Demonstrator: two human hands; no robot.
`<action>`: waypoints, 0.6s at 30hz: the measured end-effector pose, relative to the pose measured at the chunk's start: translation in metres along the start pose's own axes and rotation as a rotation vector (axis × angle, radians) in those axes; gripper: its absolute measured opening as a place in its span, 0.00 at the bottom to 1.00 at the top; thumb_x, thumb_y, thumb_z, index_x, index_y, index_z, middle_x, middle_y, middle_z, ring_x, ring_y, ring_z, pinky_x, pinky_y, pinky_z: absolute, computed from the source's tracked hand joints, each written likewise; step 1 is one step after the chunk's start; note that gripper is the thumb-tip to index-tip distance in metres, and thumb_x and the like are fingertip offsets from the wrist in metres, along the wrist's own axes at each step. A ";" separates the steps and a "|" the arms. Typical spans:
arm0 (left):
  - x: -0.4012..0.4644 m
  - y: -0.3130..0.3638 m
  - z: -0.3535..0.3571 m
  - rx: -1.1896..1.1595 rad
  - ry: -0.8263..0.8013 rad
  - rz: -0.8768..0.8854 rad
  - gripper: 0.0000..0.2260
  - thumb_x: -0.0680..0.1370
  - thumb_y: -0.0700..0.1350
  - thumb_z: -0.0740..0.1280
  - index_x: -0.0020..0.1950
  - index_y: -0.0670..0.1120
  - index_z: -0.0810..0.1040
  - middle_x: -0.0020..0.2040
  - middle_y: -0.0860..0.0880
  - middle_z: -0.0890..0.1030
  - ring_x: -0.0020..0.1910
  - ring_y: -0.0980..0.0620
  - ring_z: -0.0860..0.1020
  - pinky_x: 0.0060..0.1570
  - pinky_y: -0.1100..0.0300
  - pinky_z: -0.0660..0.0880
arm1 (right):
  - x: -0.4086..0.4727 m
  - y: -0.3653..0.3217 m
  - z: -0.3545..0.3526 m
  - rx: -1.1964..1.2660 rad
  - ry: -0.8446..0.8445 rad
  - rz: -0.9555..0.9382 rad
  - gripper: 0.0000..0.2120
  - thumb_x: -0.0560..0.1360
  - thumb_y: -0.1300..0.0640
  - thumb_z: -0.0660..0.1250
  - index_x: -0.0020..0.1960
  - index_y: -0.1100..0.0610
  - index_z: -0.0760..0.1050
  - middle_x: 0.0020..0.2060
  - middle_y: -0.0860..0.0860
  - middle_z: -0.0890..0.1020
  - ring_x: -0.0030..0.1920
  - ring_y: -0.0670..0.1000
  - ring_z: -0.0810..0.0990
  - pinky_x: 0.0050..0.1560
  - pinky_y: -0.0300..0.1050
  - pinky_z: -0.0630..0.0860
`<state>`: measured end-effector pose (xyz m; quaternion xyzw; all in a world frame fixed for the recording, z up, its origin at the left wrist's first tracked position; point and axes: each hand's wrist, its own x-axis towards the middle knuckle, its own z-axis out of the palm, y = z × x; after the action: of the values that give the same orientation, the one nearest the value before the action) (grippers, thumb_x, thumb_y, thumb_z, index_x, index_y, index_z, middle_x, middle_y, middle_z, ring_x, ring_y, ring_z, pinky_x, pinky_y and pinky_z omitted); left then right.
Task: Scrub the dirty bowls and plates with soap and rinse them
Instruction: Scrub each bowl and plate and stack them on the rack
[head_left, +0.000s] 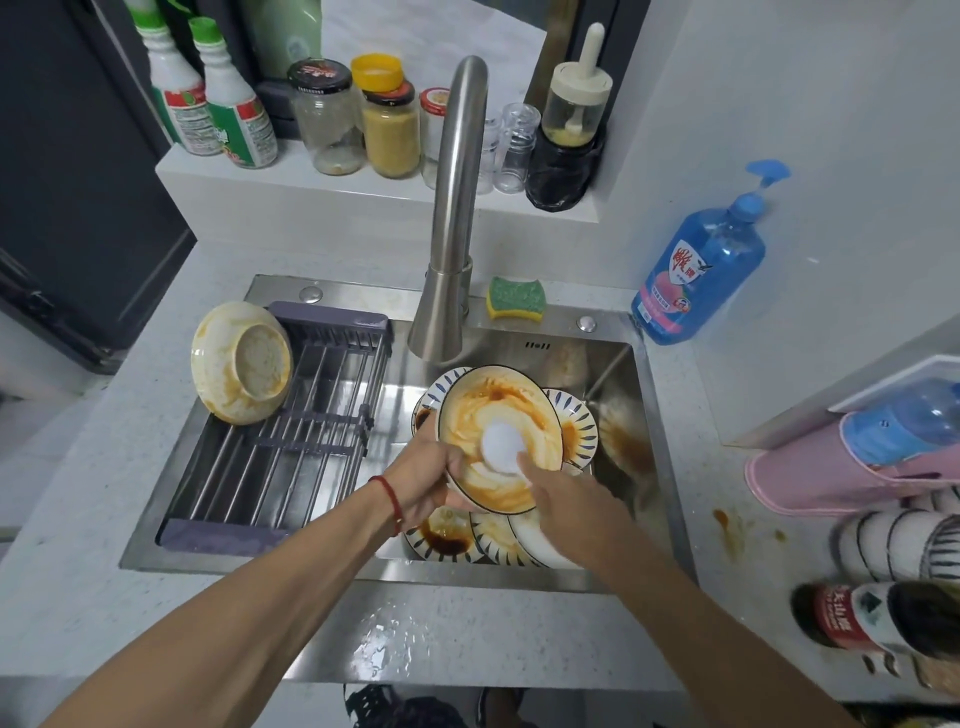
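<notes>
My left hand (423, 480) grips the left rim of a sauce-smeared bowl (493, 410), tilted over the sink (519, 338). My right hand (563, 499) presses a white round pad (501, 441) against the bowl's inside. Under the bowl lie several dirty blue-patterned plates (579, 431), one with a dark sauce puddle (447, 543). Another dirty bowl (241, 364) leans upside down on the drying rack (311, 410). The tap (452, 208) arches over the bowl; I see no water running.
A green-yellow sponge (517, 297) lies behind the tap. A blue soap pump bottle (701, 265) stands at the right. Jars (389, 124) and bottles line the back ledge. Stacked bowls (898, 545) and a pink item (831, 467) crowd the right counter, near sauce spots (727, 527).
</notes>
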<state>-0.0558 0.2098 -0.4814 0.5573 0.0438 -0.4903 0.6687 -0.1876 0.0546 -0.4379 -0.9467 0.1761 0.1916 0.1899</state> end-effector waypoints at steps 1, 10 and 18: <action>0.000 0.000 0.000 -0.006 -0.011 0.004 0.41 0.62 0.26 0.57 0.70 0.57 0.73 0.63 0.41 0.78 0.58 0.32 0.82 0.38 0.29 0.81 | 0.005 0.009 -0.003 0.008 0.020 0.066 0.25 0.85 0.57 0.53 0.82 0.46 0.57 0.53 0.54 0.82 0.50 0.55 0.79 0.50 0.52 0.78; -0.007 0.006 0.000 0.002 -0.040 -0.009 0.39 0.66 0.23 0.55 0.68 0.57 0.72 0.67 0.37 0.75 0.57 0.29 0.81 0.29 0.38 0.82 | 0.001 0.008 -0.004 0.011 0.048 0.045 0.27 0.86 0.57 0.53 0.83 0.45 0.52 0.49 0.52 0.81 0.45 0.51 0.74 0.45 0.47 0.72; -0.003 0.007 -0.001 -0.063 -0.039 0.001 0.43 0.61 0.26 0.60 0.73 0.55 0.69 0.67 0.37 0.74 0.59 0.29 0.80 0.32 0.39 0.82 | -0.004 0.004 0.000 0.027 0.054 0.097 0.27 0.86 0.56 0.53 0.83 0.46 0.51 0.51 0.51 0.80 0.45 0.49 0.74 0.45 0.46 0.75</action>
<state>-0.0521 0.2122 -0.4752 0.5266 0.0458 -0.4988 0.6869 -0.1929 0.0517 -0.4371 -0.9392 0.2295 0.1725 0.1885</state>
